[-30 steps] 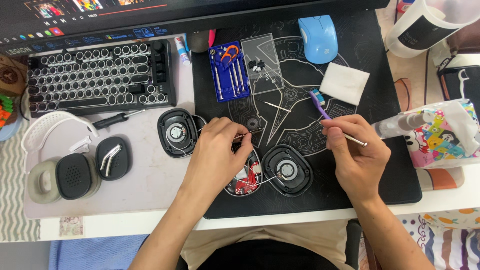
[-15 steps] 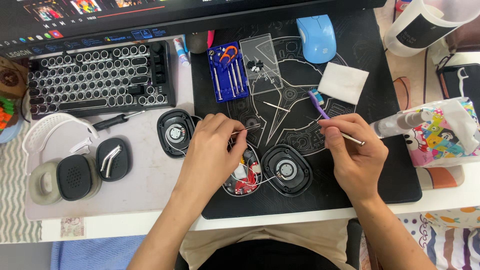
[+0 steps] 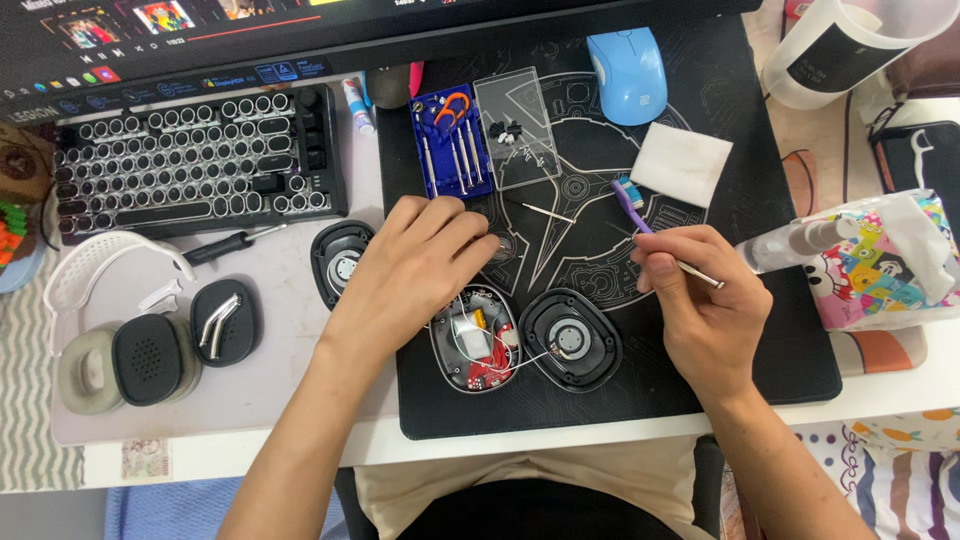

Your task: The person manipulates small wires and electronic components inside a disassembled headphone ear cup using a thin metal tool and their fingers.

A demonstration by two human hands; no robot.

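**Opened earcup on the mat, tool in the right hand**

Nearest the person, the opened earcup (image 3: 475, 350) lies face-up on the black mat (image 3: 800, 350), its long axis running near to far, wired to the speaker half (image 3: 570, 352) beside it. The left hand (image 3: 420, 265) rests palm-down just above it, fingers loosely together, probably steadying it. The right hand (image 3: 700, 300) pinches a thin metal tool (image 3: 698, 274), which slants down toward the right. Farther back sits a blue screwdriver case (image 3: 452, 152).

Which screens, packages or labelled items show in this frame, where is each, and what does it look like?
Monitor: top edge, dark screen, coloured thumbnails.
Blue tool case: above left hand, rectangular, metal tools, orange piece.
Clear lid: right of case, transparent rectangle.
White jug: top right, black label.
Cartoon-print packet: right of right hand, multicoloured.
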